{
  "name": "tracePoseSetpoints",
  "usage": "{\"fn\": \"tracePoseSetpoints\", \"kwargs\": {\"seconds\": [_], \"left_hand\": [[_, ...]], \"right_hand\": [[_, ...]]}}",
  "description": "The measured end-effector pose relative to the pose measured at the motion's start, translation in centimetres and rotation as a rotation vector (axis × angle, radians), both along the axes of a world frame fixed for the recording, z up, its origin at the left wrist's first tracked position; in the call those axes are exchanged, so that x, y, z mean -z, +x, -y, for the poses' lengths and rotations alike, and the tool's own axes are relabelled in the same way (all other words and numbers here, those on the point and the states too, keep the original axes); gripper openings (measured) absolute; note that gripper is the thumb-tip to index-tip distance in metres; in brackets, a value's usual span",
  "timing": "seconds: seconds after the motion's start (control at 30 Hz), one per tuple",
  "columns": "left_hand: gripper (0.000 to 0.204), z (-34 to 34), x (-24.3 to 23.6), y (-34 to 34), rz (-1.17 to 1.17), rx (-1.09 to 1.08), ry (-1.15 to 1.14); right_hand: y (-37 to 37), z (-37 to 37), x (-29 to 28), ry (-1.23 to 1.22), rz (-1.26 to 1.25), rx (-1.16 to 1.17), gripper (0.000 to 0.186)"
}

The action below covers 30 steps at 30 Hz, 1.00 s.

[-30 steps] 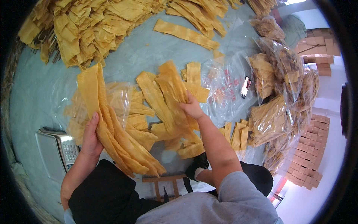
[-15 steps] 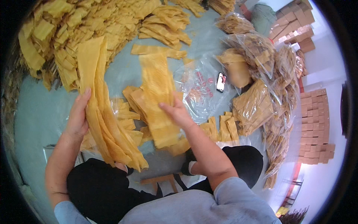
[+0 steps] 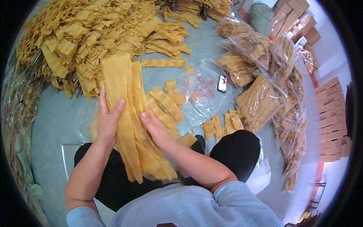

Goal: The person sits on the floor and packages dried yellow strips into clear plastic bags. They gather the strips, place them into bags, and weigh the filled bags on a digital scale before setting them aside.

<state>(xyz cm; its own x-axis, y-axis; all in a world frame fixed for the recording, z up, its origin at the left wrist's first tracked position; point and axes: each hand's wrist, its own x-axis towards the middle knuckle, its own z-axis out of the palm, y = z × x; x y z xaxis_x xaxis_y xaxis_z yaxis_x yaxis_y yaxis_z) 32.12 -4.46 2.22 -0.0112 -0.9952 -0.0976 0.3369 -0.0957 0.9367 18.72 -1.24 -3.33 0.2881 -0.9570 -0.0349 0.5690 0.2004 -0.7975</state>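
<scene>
Clothing: along the bottom edge we saw a pale blue shirt [image 3: 177, 208], with dark trousers [image 3: 236, 155] just above it.
Held sheets: left of the frame's centre we saw a bundle of long yellow sheets [image 3: 128, 109] running lengthwise, its lower ends fanned out.
Left hand: we saw the left hand [image 3: 108, 125] at the bundle's left edge, thumb on the upper face, fingers partly curled around the side.
Right hand: we saw the right hand [image 3: 157, 130] pinching the bundle's right edge, thumb uppermost; we could not tell how its hidden fingers lay.
Loose pieces: just beyond the right hand we saw flat yellow strips [image 3: 166, 106], and right of centre, shorter cut pieces [image 3: 223, 123].
Clear bag: near the centre lay a crumpled plastic bag [image 3: 196, 100], a lit phone [image 3: 222, 83] just beside it.
Packed bags: at right we saw clear bags of yellow sheets [image 3: 259, 102].
Heap: a large yellow pile [image 3: 87, 38] filled the upper left.
Far items: at upper right stood a green sack [image 3: 261, 19]; brown cartons [image 3: 332, 121] lined the right edge.
</scene>
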Motion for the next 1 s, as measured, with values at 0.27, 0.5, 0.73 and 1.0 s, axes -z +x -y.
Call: {"fn": "tracePoseSetpoints", "kwargs": {"seconds": [0.27, 0.5, 0.73, 1.0], "left_hand": [[0.086, 0.5, 2.5, -1.4, 0.158, 0.005, -0.244], [0.078, 5.9, 2.0, 1.4, 0.531, 0.389, -0.08], [0.084, 11.4, 12.9, 11.3, 0.855, 0.698, 0.235], [0.053, 6.4, 31.6, 14.2, 1.111, 0.332, 0.013]], "right_hand": [[-0.1, -2.7, 2.1, -0.087, -0.296, 0.015, 0.091], [-3.8, 1.2, 2.4, 0.179, -0.271, 0.053, 0.08], [-7.7, 3.0, 13.8, 0.172, -0.76, 0.023, 0.075], [-2.8, 2.0, 16.3, 0.184, -1.21, -0.37, 0.076]]}}
